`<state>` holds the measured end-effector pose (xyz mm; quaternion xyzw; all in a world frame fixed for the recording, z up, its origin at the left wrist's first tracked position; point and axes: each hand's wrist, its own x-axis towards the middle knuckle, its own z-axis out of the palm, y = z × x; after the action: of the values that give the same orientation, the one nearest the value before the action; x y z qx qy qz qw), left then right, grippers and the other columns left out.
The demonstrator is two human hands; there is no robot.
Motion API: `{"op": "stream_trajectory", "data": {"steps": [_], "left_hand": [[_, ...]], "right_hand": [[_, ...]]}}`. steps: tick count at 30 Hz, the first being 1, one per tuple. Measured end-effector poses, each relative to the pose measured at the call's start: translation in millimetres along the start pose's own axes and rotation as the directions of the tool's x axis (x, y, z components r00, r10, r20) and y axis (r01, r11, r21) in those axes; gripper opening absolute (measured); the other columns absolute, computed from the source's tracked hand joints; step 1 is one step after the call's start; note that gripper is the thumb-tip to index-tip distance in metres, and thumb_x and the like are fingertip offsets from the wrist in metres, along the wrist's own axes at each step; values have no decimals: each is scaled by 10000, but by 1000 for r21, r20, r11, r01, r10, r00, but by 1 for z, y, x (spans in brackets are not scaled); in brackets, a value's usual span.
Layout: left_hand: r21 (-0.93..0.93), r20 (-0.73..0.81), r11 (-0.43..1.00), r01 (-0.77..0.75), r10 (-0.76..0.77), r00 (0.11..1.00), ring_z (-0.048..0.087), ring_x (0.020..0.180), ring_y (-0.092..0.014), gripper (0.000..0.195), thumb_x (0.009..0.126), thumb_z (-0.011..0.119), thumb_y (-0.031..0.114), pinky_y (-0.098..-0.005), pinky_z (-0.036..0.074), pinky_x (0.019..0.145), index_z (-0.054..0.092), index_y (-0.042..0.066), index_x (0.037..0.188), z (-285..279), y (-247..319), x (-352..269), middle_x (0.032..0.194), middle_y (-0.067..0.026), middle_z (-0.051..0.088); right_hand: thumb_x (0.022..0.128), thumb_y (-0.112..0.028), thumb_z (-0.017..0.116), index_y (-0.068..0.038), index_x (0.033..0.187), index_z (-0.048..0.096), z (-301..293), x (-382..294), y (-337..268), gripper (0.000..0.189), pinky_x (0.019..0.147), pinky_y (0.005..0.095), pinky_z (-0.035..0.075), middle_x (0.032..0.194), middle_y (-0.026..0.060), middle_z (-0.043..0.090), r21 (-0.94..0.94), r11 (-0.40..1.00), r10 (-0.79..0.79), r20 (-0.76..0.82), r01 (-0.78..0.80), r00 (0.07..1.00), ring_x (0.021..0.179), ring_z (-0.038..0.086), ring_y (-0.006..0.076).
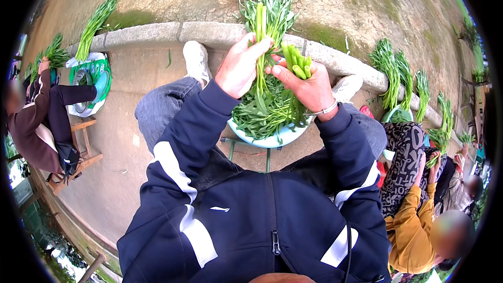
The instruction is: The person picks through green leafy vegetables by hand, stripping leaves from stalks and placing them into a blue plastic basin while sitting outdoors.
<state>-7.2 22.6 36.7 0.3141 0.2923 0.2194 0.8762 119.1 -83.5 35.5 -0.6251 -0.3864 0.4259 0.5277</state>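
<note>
In my left hand [240, 65] are a couple of long green stalks [261, 23] of a leafy vegetable that looks like water spinach, their pale ends pointing away from me. My right hand [310, 84] grips a bundle of thick cut stems [296, 61], with the ends sticking up past my fingers and leaves hanging below. The fingertips of both hands nearly meet. Below them a light blue basin [255, 140] is heaped with loose leafy greens [261, 116]. Beyond my hands, another pile of greens [277, 11] lies over the stone curb.
The basin rests on a green-legged stand [268, 160] between my knees. A stone curb [137, 36] runs across in front, with bare soil beyond. At left sits a person [35, 125] on a wooden chair; at right, a person in a yellow top [412, 228]. More bundles [387, 74] lie along the curb.
</note>
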Motion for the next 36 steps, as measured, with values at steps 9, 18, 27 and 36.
{"op": "stream_trajectory", "data": {"steps": [9, 18, 27, 36], "left_hand": [[143, 39, 971, -193, 189, 981, 542, 838, -118, 147, 925, 468, 143, -249, 445, 680, 501, 54, 1036, 1, -16, 0, 981, -54, 554], [304, -7, 938, -166, 176, 984, 505, 709, -62, 181, 901, 519, 176, -198, 415, 554, 502, 40, 1020, 2, -13, -3, 925, -38, 569], [311, -2, 940, -139, 146, 989, 516, 817, -75, 181, 911, 509, 189, -208, 402, 598, 500, 62, 1040, 6, -8, -7, 973, -43, 570], [362, -76, 919, -159, 199, 977, 486, 725, -50, 176, 893, 538, 171, -197, 395, 576, 522, 50, 1020, 4, 0, -5, 900, -14, 558]], "right_hand": [[812, -143, 653, -34, 930, 661, 8, 4, -6, 160, 513, 187, 445, 737, 11, 648, 127, 982, 143, -35, -138, 989, 596, 543, 34], [735, -81, 663, -43, 884, 645, 3, 1, -7, 155, 584, 251, 471, 697, 68, 639, -246, 960, -186, -215, 131, 959, 617, 565, 56], [754, -83, 666, -31, 783, 611, 1, -4, -16, 82, 541, 210, 433, 635, -19, 573, -252, 959, -194, -247, 130, 950, 590, 495, 19], [741, -117, 725, -21, 847, 632, -18, -6, -19, 170, 585, 206, 442, 692, -8, 616, -76, 997, 2, -113, -10, 994, 652, 536, 41]]}}
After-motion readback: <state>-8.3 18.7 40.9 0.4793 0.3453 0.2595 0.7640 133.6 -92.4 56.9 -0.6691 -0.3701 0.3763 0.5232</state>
